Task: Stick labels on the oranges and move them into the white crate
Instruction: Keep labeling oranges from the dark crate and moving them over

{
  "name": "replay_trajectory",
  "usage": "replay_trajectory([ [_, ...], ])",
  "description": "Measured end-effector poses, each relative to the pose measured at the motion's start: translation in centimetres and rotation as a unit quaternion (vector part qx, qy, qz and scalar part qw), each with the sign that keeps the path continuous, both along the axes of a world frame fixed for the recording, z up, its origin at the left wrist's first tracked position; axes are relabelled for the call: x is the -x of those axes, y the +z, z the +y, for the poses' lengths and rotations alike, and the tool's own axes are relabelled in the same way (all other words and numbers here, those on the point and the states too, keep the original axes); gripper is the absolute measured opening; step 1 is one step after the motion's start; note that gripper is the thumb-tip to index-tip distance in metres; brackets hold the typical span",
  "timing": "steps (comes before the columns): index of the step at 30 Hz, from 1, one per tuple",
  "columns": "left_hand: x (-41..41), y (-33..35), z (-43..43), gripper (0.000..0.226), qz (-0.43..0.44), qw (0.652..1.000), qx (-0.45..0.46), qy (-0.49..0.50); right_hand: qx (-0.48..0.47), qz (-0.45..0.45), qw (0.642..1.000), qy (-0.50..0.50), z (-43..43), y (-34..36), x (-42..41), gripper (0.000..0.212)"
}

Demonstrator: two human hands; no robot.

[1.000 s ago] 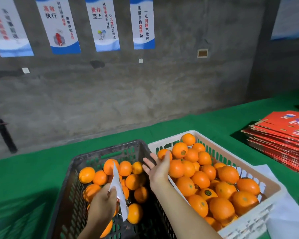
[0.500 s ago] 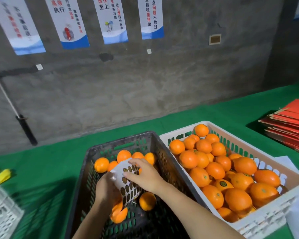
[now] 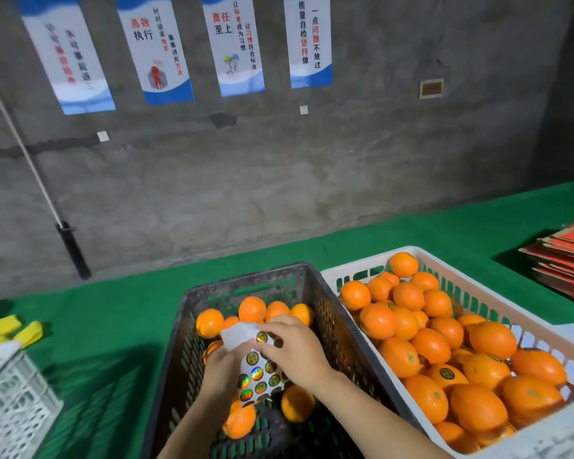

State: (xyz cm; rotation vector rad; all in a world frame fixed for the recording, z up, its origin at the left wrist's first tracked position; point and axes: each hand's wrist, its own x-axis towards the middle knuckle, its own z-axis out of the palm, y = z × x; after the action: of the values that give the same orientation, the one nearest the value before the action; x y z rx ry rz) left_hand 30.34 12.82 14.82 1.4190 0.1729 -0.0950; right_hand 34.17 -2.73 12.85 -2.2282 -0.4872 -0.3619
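Note:
Over the dark crate [image 3: 246,279], my left hand [image 3: 221,371] holds a white label sheet [image 3: 257,372] printed with round shiny stickers. My right hand [image 3: 294,346] lies on the sheet's upper part, fingertips pinching at a sticker near its top edge. Several unlabelled oranges [image 3: 252,308] lie in the dark crate around and under both hands. The white crate [image 3: 355,271] stands touching it on the right, heaped with oranges [image 3: 428,346], some showing dark round labels.
Everything stands on a green-covered table [image 3: 106,326] against a concrete wall. A stack of red flat cartons [image 3: 567,260] lies at the far right. Another white crate [image 3: 10,399] and yellow items [image 3: 17,331] sit at the left edge.
My right hand has come from the white crate's rim across to the label sheet and now pinches at a sticker. The sheet has turned its printed face up. The view has shifted left.

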Motion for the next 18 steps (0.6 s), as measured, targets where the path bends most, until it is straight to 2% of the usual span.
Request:
replay_trajectory([
  [3, 0.17, 0.04, -0.07, 0.019, -0.008, 0.999, -0.039, 0.021, -0.036, 0.034, 0.999, 0.016, 0.27, 0.13, 0.03, 0.041],
  [6, 0.15, 0.03, 0.18, 0.021, -0.009, 0.997, -0.063, 0.039, -0.112, 0.077, 0.99, 0.021, 0.22, 0.25, 0.0, 0.029],
  [8, 0.24, 0.14, 0.21, 0.019, -0.007, 0.997, -0.061, 0.041, -0.143, 0.098, 0.984, 0.029, 0.29, 0.33, 0.11, 0.033],
  [10, 0.28, 0.32, 0.23, 0.018, -0.007, 0.998, -0.053, 0.034, -0.145, 0.105, 0.983, 0.032, 0.36, 0.38, 0.12, 0.035],
  [14, 0.13, 0.35, 0.19, 0.022, -0.018, 0.997, -0.075, 0.008, -0.129, 0.108, 0.985, 0.024, 0.28, 0.34, -0.06, 0.019],
  [18, 0.04, 0.07, 0.31, 0.026, -0.037, 0.991, -0.12, 0.039, -0.101, 0.077, 0.992, 0.011, 0.48, 0.03, 0.19, 0.013],
])
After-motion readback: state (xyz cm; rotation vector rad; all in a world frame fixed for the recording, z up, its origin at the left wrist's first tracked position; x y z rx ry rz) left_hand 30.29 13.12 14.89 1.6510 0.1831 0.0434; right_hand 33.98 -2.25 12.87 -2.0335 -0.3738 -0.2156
